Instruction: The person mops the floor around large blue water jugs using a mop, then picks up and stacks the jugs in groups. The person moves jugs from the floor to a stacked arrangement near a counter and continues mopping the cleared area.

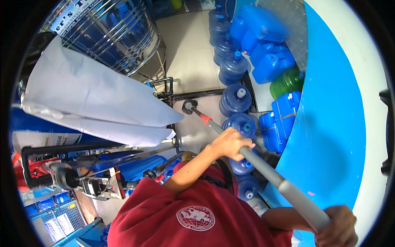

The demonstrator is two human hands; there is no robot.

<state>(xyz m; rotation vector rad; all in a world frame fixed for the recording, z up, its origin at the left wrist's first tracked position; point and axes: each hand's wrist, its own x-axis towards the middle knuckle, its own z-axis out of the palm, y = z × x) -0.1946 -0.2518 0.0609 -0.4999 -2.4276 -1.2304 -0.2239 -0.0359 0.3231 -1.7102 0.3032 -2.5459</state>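
Note:
A long-handled mop crosses the view slantwise, its grey pole (263, 171) coming from the lower right. Its small dark, fuzzy head (189, 106) rests on the pale tiled floor, near a dark strip across the tiles. A red sleeve (205, 119) joins the pole not far above that head. My left hand (233, 144) wraps round the pole at mid length, fingers closed. Near the pole's upper end, at the lower right, my right hand (337, 226) grips the thicker grey part; some of its fingers are hidden.
Clear blue water jugs (235, 101) line the right of the floor strip. Behind them are blue jerrycans (271, 61) and a green bottle (286, 83). A white sheet (90, 90), black pipes (29, 164) and a shiny steel tank (119, 33) stand left. A blue wall (329, 123) curves right.

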